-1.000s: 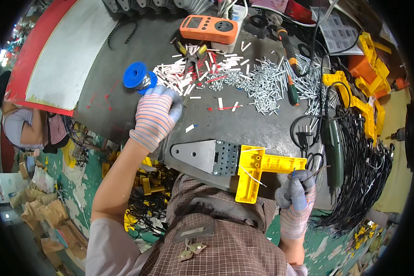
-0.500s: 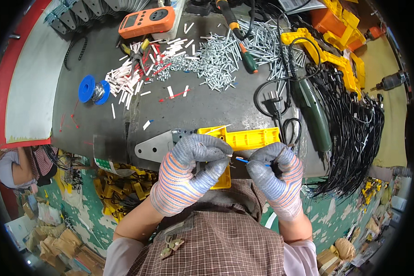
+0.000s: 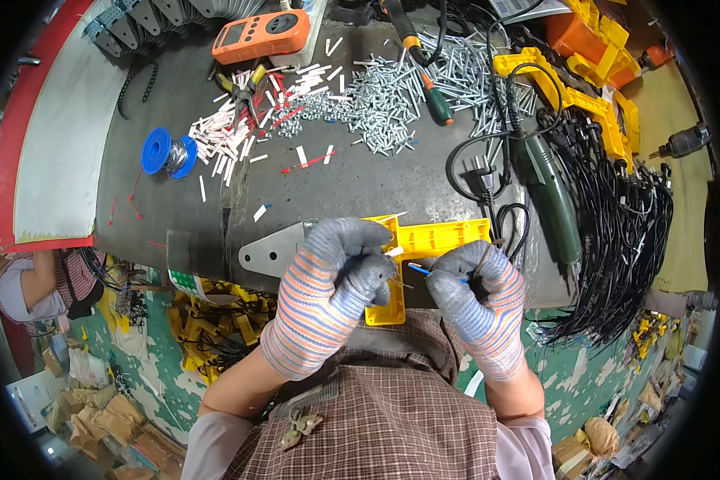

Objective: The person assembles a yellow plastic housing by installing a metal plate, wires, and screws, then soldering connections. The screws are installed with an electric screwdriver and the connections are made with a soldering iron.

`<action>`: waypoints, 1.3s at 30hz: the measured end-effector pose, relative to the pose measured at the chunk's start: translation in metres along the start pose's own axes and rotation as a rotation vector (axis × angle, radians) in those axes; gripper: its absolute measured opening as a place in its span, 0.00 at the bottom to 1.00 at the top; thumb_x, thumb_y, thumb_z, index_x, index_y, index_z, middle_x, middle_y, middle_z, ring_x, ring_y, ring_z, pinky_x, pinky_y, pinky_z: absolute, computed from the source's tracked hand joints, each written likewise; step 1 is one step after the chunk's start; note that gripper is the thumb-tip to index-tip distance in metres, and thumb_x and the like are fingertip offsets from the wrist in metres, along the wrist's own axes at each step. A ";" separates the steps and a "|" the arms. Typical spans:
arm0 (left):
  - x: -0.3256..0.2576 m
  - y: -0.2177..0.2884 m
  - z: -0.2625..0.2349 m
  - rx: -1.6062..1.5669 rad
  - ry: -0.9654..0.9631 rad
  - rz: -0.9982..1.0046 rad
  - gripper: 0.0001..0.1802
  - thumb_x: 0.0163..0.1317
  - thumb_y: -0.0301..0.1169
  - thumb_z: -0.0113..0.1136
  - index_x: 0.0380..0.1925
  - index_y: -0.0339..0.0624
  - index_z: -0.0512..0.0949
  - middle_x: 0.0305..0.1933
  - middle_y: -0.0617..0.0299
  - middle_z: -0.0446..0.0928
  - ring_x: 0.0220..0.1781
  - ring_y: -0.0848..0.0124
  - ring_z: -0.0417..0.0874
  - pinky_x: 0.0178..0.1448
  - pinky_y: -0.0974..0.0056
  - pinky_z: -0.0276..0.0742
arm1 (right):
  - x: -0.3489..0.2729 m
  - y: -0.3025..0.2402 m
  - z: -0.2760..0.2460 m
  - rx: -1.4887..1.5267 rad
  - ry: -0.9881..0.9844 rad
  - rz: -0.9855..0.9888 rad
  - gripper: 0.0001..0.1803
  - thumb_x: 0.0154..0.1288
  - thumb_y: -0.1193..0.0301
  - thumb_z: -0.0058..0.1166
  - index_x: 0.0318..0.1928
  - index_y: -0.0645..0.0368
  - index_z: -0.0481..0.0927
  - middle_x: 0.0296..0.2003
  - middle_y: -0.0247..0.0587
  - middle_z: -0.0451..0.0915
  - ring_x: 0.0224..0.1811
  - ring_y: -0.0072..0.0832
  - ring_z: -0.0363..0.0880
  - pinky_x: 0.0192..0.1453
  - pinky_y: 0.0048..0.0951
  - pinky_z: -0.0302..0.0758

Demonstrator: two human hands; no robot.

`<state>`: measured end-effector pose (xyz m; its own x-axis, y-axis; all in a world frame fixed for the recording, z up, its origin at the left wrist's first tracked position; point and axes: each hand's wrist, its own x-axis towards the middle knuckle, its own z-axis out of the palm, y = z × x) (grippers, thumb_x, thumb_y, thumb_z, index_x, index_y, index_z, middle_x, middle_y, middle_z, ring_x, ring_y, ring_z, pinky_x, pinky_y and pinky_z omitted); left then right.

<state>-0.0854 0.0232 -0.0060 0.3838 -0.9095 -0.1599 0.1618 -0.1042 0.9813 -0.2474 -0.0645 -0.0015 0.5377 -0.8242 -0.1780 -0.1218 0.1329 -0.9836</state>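
The left hand (image 3: 340,276), in a striped knit glove with grey fingertips, is no longer reaching out to the white sleeve pieces by the blue spool on the dark surface (image 3: 176,216) — it is now drawn in close to the body, fingers curled, pinching a small white sleeve piece (image 3: 394,252). The right hand (image 3: 472,292) is coming up from the edge to meet it, gripping a thin blue wire (image 3: 424,270) — both hands are now nearly touching over the yellow plastic housing (image 3: 432,238).

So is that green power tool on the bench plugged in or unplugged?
Unplugged. The black plug on the cord of the green power tool lies loose on the dark bench, prongs bare, with no socket at it.
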 end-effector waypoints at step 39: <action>0.017 -0.003 -0.024 0.741 -0.231 0.594 0.09 0.51 0.27 0.70 0.32 0.44 0.81 0.39 0.60 0.83 0.39 0.63 0.83 0.47 0.59 0.77 | 0.004 0.008 -0.018 -0.231 -0.152 -0.030 0.09 0.65 0.73 0.57 0.44 0.63 0.79 0.31 0.37 0.80 0.29 0.23 0.78 0.36 0.26 0.75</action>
<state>-0.0575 0.0180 -0.0141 0.0174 -0.9440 0.3294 -0.6432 0.2417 0.7265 -0.2607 -0.0766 -0.0096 0.6606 -0.7315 -0.1685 -0.2817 -0.0335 -0.9589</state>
